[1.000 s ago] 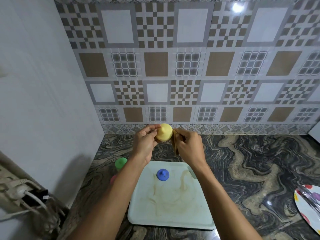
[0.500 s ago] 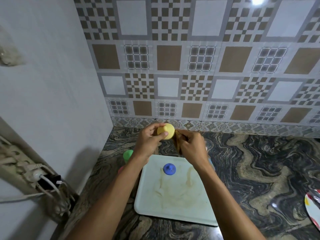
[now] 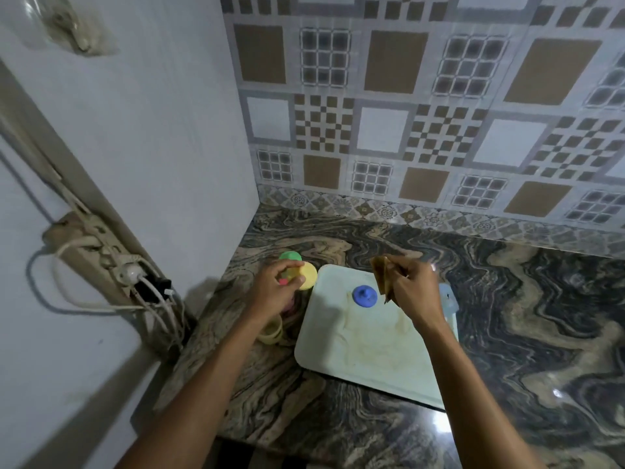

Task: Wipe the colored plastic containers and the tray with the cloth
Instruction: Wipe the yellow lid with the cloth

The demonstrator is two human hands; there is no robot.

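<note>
A: What do we see on the marble-patterned counter?

B: One pale rectangular tray with rounded corners, its smooth plastic surface smeared with brownish streaks. On it sits one blue container, round, with a small knob on top.

A: And our hands?

B: The left hand is closed around a yellow container, a smooth rounded plastic piece, held just off the tray's left edge. The right hand is pinched on the cloth, a thin brownish folded rag hanging limp over the tray's far end, near the blue container. The two hands are apart, with the blue container between them.

A: How many coloured pieces can we count?

B: Three for certain: blue, yellow, and one green container standing on the counter just beyond the left hand. We also glimpse a bit of pink under the left fingers, and a pale yellow ridged ring beside the wrist; we cannot tell what either is.

A: Anything else?

B: A glossy patterned tile wall behind, and one power strip with cables on the plain left wall.
</note>
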